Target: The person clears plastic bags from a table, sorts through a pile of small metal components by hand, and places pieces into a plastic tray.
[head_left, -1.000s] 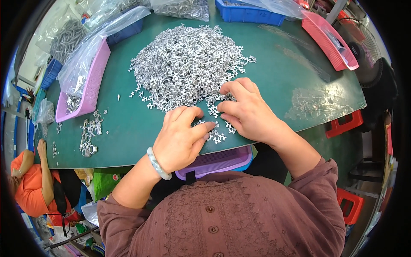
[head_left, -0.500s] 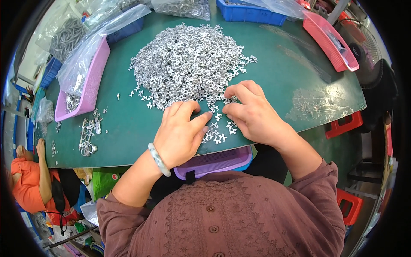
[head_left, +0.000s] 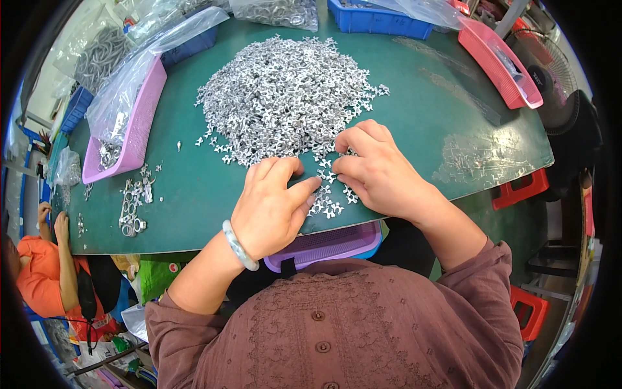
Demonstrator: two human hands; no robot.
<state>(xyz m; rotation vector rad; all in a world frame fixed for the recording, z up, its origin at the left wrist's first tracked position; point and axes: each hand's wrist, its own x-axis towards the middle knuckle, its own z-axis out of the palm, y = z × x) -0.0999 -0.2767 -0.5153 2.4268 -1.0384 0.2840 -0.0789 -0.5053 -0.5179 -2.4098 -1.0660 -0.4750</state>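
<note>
Shifted a touch left since the prev. frame: the R hand [head_left: 376,165], w/ the L hand's [head_left: 269,201] thumb a bit lower. On the green, smooth-topped bench [head_left: 414,97] sits a big heap of small silver-grey, branched metal-looking pieces [head_left: 278,97], both hands curled at its near edge, thumbs & index fingers parted, can't tell if either pinches a pc., w/ a few loose silver branched pcs. [head_left: 333,209] between them. Each pc. is prob. light, stiff, slippery & not fragile, prongs apt to snag nbrs., so best pinched mid-body, thumb vs. index.
</note>
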